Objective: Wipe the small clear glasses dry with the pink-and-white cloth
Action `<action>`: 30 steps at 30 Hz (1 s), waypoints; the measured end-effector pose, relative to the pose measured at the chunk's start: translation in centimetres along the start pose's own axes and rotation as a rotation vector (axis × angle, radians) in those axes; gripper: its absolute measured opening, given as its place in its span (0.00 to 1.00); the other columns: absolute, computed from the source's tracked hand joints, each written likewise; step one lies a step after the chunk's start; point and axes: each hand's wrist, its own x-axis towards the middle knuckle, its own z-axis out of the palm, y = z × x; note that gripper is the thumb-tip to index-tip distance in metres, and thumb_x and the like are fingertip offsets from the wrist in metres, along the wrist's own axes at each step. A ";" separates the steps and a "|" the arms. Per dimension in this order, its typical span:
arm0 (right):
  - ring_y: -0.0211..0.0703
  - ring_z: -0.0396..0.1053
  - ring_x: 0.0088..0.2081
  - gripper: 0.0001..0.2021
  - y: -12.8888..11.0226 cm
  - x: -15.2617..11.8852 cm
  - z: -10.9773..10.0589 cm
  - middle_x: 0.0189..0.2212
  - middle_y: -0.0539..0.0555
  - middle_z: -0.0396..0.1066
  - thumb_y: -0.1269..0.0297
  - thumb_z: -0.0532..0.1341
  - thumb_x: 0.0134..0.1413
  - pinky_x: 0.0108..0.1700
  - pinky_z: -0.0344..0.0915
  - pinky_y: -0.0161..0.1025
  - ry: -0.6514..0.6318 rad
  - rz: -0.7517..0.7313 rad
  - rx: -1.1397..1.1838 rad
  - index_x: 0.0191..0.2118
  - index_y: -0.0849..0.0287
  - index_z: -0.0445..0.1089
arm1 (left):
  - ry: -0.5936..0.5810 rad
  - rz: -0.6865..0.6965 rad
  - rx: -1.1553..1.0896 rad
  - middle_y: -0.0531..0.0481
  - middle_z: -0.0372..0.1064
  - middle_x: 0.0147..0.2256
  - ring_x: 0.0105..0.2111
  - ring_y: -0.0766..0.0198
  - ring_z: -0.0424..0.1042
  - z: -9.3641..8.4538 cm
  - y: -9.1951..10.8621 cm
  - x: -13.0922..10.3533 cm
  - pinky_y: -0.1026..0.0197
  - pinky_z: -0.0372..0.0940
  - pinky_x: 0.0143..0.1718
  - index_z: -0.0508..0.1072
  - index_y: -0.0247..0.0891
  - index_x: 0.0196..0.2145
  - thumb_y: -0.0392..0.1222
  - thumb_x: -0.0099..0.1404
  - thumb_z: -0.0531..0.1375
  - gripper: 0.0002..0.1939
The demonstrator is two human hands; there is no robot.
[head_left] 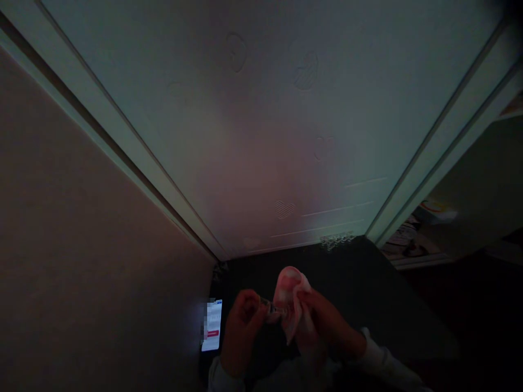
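Observation:
Over a dark surface, my right hand point(321, 313) grips a pink and white cloth item point(291, 286), which looks like a sock, with its fabric hanging down below the fingers. Just to the left, my left hand point(244, 321) pinches a small clear, shiny piece point(272, 308) that reaches to the edge of the cloth. The dim light hides what exactly this piece is. Both hands are close together, at the lower middle of the view.
A lit phone point(212, 325) lies left of my left hand, beside a brown panel point(102, 245). Several small clear pieces point(335, 240) lie at the back edge of the dark surface point(368, 294), against a pale panel point(261, 120). Items sit on a shelf point(425, 261) at right.

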 end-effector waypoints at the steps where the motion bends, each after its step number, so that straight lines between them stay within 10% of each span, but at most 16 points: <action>1: 0.46 0.68 0.32 0.13 0.5 0.1 -0.2 0.28 0.52 0.73 0.52 0.61 0.48 0.39 0.64 0.42 0.002 0.012 0.027 0.29 0.59 0.71 | 0.012 -0.007 -0.012 0.55 0.68 0.25 0.27 0.66 0.67 0.0 0.0 0.0 0.64 0.61 0.30 0.66 0.38 0.33 0.42 0.56 0.62 0.10; 10: 0.50 0.60 0.56 0.26 -2.3 -1.3 0.8 0.56 0.56 0.65 0.49 0.59 0.52 0.57 0.54 0.45 -0.408 -0.074 -0.039 0.55 0.54 0.65 | 0.024 -0.019 -0.055 0.57 0.67 0.24 0.26 0.67 0.66 0.7 -0.5 0.3 0.65 0.59 0.28 0.65 0.38 0.33 0.44 0.54 0.63 0.12; 15: 0.49 0.71 0.38 0.35 -2.5 -1.2 1.1 0.37 0.58 0.75 0.38 0.38 0.57 0.44 0.64 0.47 -0.305 0.004 -0.179 0.49 0.58 0.70 | -0.019 -0.043 -0.057 0.57 0.68 0.24 0.27 0.66 0.67 0.8 -0.7 0.1 0.64 0.59 0.29 0.64 0.39 0.34 0.45 0.55 0.63 0.12; 30: 0.37 0.59 0.26 0.11 -4.6 -1.1 2.0 0.24 0.47 0.61 0.60 0.53 0.57 0.28 0.52 0.33 -0.258 -0.190 -0.883 0.27 0.59 0.60 | -0.096 -0.083 -0.056 0.57 0.66 0.24 0.25 0.67 0.63 1.7 -0.2 -0.1 0.65 0.57 0.28 0.63 0.38 0.29 0.45 0.52 0.64 0.13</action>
